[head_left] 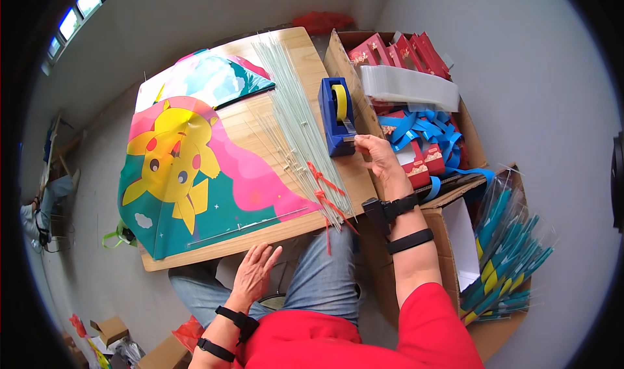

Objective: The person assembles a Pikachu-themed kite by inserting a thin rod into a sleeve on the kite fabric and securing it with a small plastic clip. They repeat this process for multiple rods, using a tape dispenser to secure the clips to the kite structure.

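Observation:
My right hand (380, 161) is at the near end of a blue tape dispenser (338, 144), thumb and fingers pinched at the tape's free end by the cutter. A roll of tape with a yellow core (340, 102) sits in the dispenser. My left hand (255, 271) is open, its fingers stretched toward the table's near edge and holding nothing. Beyond it lies a kite-like sheet (257, 174) in pink and teal, printed with a yellow cartoon animal. A thin pale rod (244, 227) lies along its near edge. Many slender rods (296, 109) lie between sheet and dispenser.
Red ties (325, 193) lie across the rods' near ends. Another folded printed sheet (211, 79) is at the table's far left. To the right, one carton (357, 83) holds red boxes and blue ribbon; a nearer carton (442, 239) holds bundled teal-and-yellow pieces in clear plastic.

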